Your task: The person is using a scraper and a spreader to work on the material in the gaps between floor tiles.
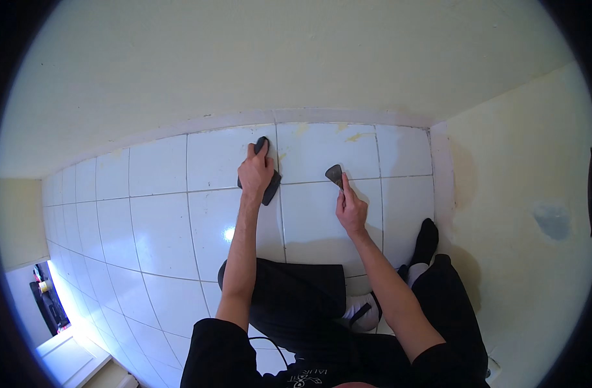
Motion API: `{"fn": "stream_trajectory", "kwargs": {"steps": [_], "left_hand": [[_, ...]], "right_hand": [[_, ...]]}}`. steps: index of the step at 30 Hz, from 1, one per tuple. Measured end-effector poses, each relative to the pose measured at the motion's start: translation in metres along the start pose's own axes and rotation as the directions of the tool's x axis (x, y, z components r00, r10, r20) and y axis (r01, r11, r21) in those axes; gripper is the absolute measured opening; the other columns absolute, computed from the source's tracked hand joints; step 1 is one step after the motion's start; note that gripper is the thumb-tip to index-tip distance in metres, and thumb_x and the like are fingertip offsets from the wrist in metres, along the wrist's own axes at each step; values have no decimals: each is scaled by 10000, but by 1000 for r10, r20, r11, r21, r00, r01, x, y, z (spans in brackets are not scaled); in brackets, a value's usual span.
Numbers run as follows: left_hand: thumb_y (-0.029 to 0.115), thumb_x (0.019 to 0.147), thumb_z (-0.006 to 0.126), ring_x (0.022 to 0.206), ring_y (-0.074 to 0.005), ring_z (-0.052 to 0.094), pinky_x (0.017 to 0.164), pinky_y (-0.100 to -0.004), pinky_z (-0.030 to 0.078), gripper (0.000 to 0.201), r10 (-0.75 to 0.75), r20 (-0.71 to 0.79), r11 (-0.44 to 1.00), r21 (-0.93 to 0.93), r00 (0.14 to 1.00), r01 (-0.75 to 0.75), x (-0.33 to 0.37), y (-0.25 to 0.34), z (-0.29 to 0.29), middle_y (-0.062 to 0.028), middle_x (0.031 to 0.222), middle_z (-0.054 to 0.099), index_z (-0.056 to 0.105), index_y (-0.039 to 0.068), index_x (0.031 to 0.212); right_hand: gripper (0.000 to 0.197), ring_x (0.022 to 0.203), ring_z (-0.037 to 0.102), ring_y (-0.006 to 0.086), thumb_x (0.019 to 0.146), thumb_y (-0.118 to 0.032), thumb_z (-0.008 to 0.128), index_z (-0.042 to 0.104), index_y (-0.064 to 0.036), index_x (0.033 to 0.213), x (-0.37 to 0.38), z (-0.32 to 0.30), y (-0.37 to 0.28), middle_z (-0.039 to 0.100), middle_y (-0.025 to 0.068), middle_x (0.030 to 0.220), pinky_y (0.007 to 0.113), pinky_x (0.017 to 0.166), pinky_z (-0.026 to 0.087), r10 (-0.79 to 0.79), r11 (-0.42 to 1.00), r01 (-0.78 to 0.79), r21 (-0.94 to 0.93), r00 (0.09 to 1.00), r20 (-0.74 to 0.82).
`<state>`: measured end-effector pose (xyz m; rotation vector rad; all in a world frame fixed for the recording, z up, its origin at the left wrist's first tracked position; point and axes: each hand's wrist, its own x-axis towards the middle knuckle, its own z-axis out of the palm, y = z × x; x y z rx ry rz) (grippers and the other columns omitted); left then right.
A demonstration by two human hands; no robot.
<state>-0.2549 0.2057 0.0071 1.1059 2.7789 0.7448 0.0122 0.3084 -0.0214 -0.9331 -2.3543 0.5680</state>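
Note:
My left hand [255,173] is closed around a black handled tool [270,189] on the white floor tiles. One end of this tool pokes out past my fingers toward the wall and a wider part shows under my palm; its exact kind is hard to make out. A putty knife [334,174] with a dark, flared blade is gripped in my right hand [352,212], its blade pointing toward the wall, low over the tiles. Yellowish smears [357,137] mark the tiles between both hands and the wall, with a fainter streak [282,157] just right of my left hand.
A pale wall [296,58] with a low skirting [231,119] runs along the far side and meets a right-hand wall [522,174] bearing a grey patch [552,222]. My bent legs and black-socked foot [425,240] are close by. A white panel [73,357] stands at lower left.

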Motion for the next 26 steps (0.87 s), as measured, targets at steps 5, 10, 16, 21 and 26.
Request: {"fn": "stream_trajectory", "kwargs": {"steps": [5, 10, 16, 21, 26], "left_hand": [[209, 815, 659, 819, -370, 700, 714, -461, 589, 503, 379, 272, 924, -167, 884, -345, -11, 19, 0, -118, 1204, 628, 675, 257, 1316], [172, 822, 634, 751, -330, 697, 667, -450, 583, 429, 390, 203, 918, -161, 898, -362, -14, 30, 1, -102, 1129, 639, 719, 209, 1241], [170, 858, 621, 723, -350, 682, 667, -466, 572, 435, 138, 64, 986, -101, 988, -131, -6, 16, 5, -133, 1098, 613, 684, 156, 1288], [160, 855, 620, 718, -349, 677, 667, -465, 571, 429, 162, 89, 983, -104, 983, -153, -6, 18, 5, -127, 1097, 608, 688, 142, 1278], [182, 844, 625, 803, -374, 703, 740, -459, 587, 475, 115, 187, 989, -112, 975, -95, -4, 16, 1, -169, 1240, 608, 675, 159, 1316]], "right_hand": [[611, 598, 674, 288, 902, -17, 605, 492, -105, 1496, -1, 0, 0, 719, 131, 878, 400, 551, 538, 2, 1000, -2, -29, 1000, 12], [632, 573, 654, 288, 897, -61, 610, 468, -114, 1511, -2, 2, 3, 698, 100, 852, 409, 515, 532, -40, 997, 40, -69, 999, 0], [639, 540, 625, 272, 895, -79, 614, 465, -116, 1515, -2, 3, 2, 665, 68, 833, 402, 488, 516, -61, 993, 58, -107, 998, -17], [649, 527, 610, 268, 894, -87, 616, 456, -116, 1523, -2, 2, 4, 642, 63, 811, 402, 479, 510, -39, 990, 41, -134, 999, 14], [669, 527, 610, 267, 896, -95, 621, 433, -122, 1537, -1, 3, 4, 642, 68, 809, 402, 479, 512, -47, 992, 48, -114, 999, 11]]}}
